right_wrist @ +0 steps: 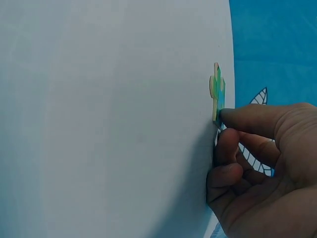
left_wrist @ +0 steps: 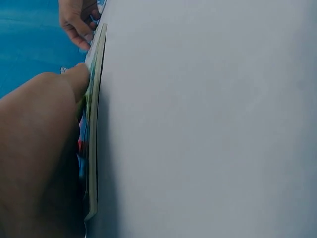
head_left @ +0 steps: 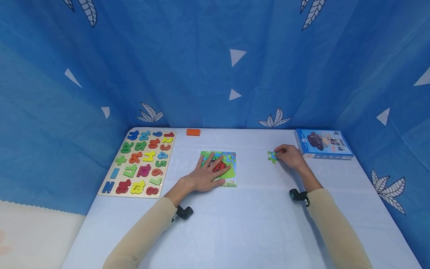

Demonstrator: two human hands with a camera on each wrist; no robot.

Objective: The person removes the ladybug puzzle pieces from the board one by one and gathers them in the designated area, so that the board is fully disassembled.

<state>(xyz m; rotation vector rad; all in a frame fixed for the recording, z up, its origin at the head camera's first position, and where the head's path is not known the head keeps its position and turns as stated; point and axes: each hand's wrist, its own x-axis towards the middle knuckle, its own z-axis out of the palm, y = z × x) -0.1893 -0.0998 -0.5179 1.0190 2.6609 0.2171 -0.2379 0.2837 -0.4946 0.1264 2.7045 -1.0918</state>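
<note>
My left hand [head_left: 205, 177] rests on a square ladybug jigsaw puzzle [head_left: 231, 170], fingers spread across it. Its thumb lies near the board's front edge; in the left wrist view the board's thin pale edge [left_wrist: 93, 148] runs beside that hand. Off to the right, my right hand [head_left: 290, 157] pinches a small green and blue jigsaw piece [head_left: 271, 156] by one end. The right wrist view has the piece [right_wrist: 216, 94] at the fingertips, with its knobbed outline showing and the other fingers curled. Whether the piece touches the table cannot be told.
A wooden number board [head_left: 112, 160] with colourful numerals lies at the left. An orange block [head_left: 193, 132] sits at the back edge. The blue box [head_left: 324, 144] stands just beyond my right hand, and blue curtains [head_left: 215, 74] hang behind the white table [head_left: 235, 231].
</note>
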